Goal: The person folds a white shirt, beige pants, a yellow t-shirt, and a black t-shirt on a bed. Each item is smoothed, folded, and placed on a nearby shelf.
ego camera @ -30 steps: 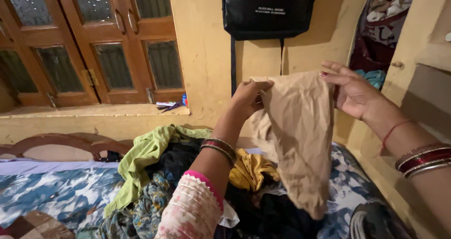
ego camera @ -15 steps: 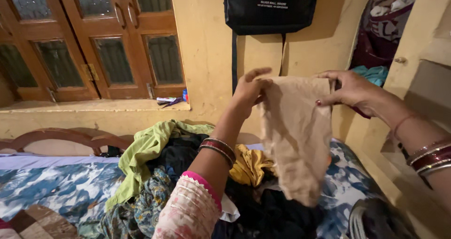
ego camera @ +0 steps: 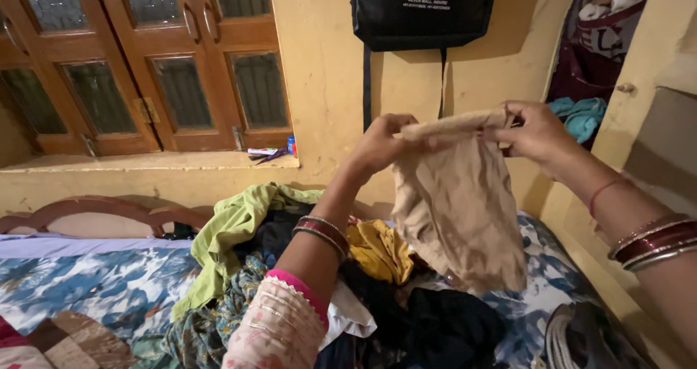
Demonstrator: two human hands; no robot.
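A tan cloth garment (ego camera: 457, 202) hangs in the air above the bed, stretched between both hands by its top edge. My left hand (ego camera: 379, 148) pinches the left corner of that edge. My right hand (ego camera: 536, 132) grips the right corner, fingers closed over the folded-over hem. The cloth's lower part droops onto a pile of clothes (ego camera: 348, 267) below: a light green garment (ego camera: 232, 231), a yellow one (ego camera: 377, 249), dark ones and a patterned one.
The bed has a blue and white patterned sheet (ego camera: 94, 289) and a wooden headboard (ego camera: 94, 216). Brown wooden window shutters (ego camera: 145, 64) stand over a ledge at the left. A black bag (ego camera: 421, 10) hangs on the yellow wall. An alcove with clothes (ego camera: 595, 50) is at the right.
The top edge of the tan cloth has been folded over and pulled taut between the hands. The cloth's lower end has dropped closer to the pile.
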